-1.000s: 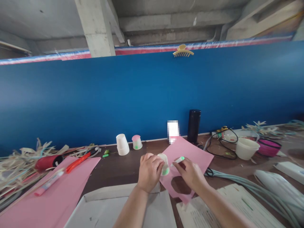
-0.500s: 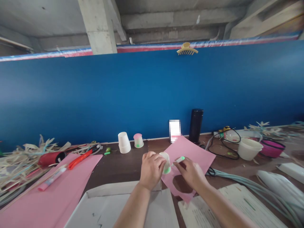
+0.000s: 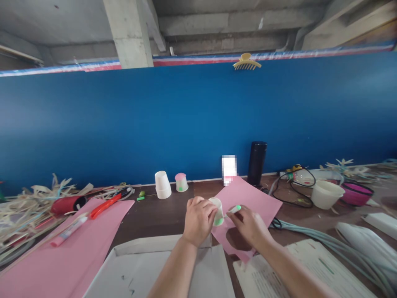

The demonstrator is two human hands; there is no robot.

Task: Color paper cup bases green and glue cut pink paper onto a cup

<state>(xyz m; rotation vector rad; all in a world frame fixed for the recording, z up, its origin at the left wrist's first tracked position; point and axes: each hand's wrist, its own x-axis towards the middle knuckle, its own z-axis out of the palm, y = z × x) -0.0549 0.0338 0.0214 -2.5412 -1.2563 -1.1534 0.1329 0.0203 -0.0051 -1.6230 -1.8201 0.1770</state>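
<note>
A white paper cup [image 3: 218, 214] with a green patch near its rim is tilted in my left hand [image 3: 199, 220], whose fingers are wrapped over its closed end. My right hand [image 3: 250, 227] pinches a white marker with a green end [image 3: 235, 209], its tip close against the cup's right side; whether it touches I cannot tell. Below both hands lies a pink paper sheet [image 3: 256, 196] with a round hole cut in it. Behind them stand a cup with a pink top and green mark [image 3: 181, 183] and upturned stacked white cups [image 3: 163, 185].
A black flask [image 3: 257, 163] stands by the blue partition [image 3: 186, 120]. In front are a white box lid [image 3: 155, 265] and printed papers [image 3: 322, 265]. Red-handled scissors [image 3: 105, 206] and a glue tube [image 3: 70, 231] lie on pink sheets at left; a white tub [image 3: 327, 194] is at right.
The camera view has shifted slightly. The marker's tip has moved very little beside the cup; both hands keep their hold.
</note>
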